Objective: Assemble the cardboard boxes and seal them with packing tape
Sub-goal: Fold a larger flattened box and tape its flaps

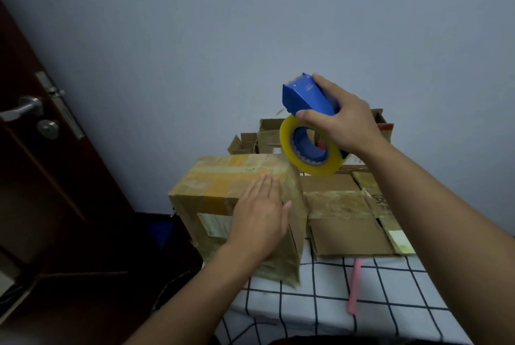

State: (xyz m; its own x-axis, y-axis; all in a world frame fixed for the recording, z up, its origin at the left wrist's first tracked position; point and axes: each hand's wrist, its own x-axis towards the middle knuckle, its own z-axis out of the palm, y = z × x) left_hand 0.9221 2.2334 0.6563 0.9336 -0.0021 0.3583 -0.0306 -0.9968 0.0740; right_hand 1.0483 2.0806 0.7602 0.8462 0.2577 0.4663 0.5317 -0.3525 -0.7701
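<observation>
left hand point(257, 215) lies flat, fingers straight, on one taped box point(237, 191); right hand point(341, 119) grips one blue tape dispenser point(309, 99).

Matt brown cardboard box point(239, 177) wrapped in glossy, wrinkled tape. Smooth blue plastic tape dispenser point(309, 96) carries a shiny yellowish tape roll point(312, 162). Checked cloth point(390, 303) covers the surface; brushed metal door handle point(21, 110), far left.

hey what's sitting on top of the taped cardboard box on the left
Only the left hand, lying flat with straight fingers over the taped box's top and near edge. The tape dispenser is held above it, apart. Whatever lies under the palm is hidden.
</observation>
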